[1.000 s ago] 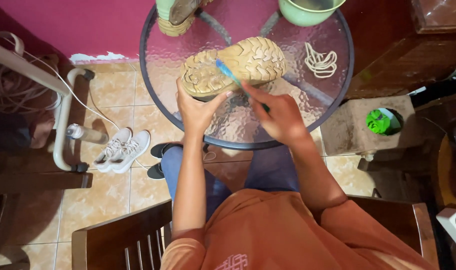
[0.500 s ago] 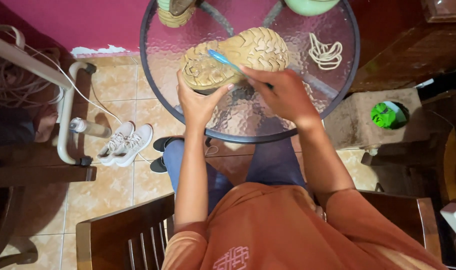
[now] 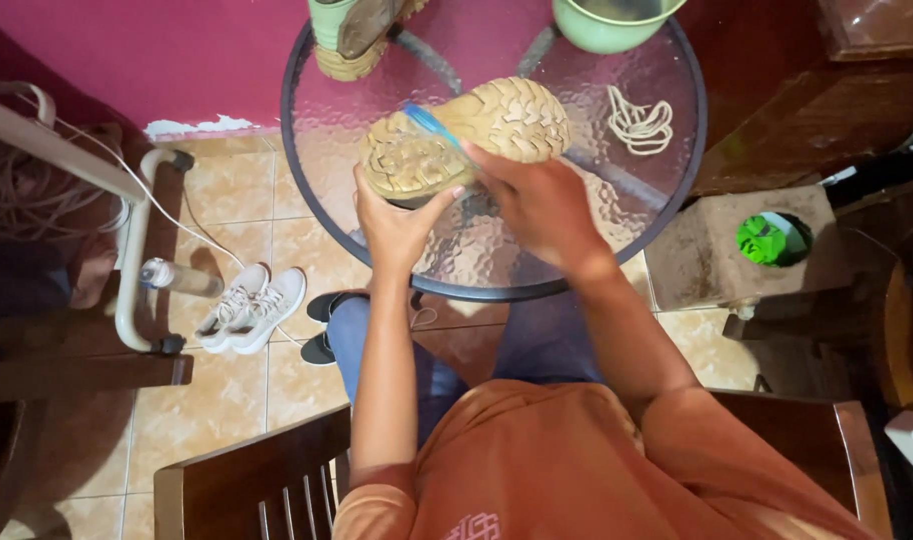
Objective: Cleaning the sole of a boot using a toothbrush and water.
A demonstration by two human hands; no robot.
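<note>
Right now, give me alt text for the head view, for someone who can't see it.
Seen from above, a seated person's left hand steadies a tan shoe sole-up on a round glass table, while the right hand holds a blue toothbrush to the sole. Loose laces and a green bowl lie beyond; white sneakers sit on the tiled floor.

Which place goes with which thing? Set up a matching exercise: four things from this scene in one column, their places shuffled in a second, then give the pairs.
Things:
1. upturned shoe
2. blue brush
3. coiled laces
4. pair of white sneakers

Places:
A. on the tiled floor, left of the glass table
B. loose on the glass, right of the sole
C. in the right hand, against the sole
D. sole up, steadied by the left hand

Pairs: 1-D, 2-C, 3-B, 4-A
</note>
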